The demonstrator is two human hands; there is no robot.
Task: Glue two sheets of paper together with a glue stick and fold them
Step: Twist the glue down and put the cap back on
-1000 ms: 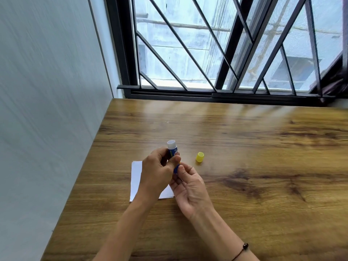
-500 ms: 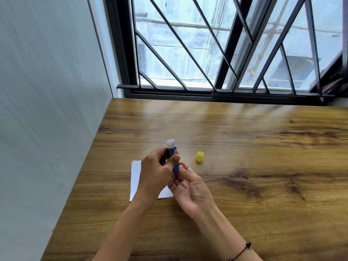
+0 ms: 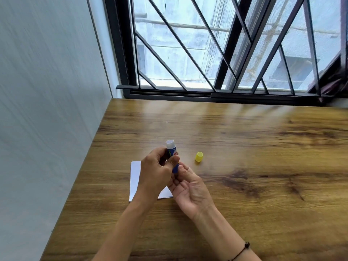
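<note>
glue stick is sitting uncapped in the head view, its white open end pointing up and away, tilted slightly, above the near-left part of the wooden table. the left hand is wrapping around the blue barrel, thumb pressing across the label, holding it firmly. the right hand is lying palm up just beside it, its fingertips pinching the blue knob at the bottom end of the stick, so both hands are closing on the same thing. white paper is lying flat on the table beneath the left hand, mostly covered by it; whether it is one sheet or two cannot be told. yellow cap is standing on the table just right of the hands, apart from them. a dark bead bracelet is circling the right wrist. a barred window is running along the far edge of the table.
</note>
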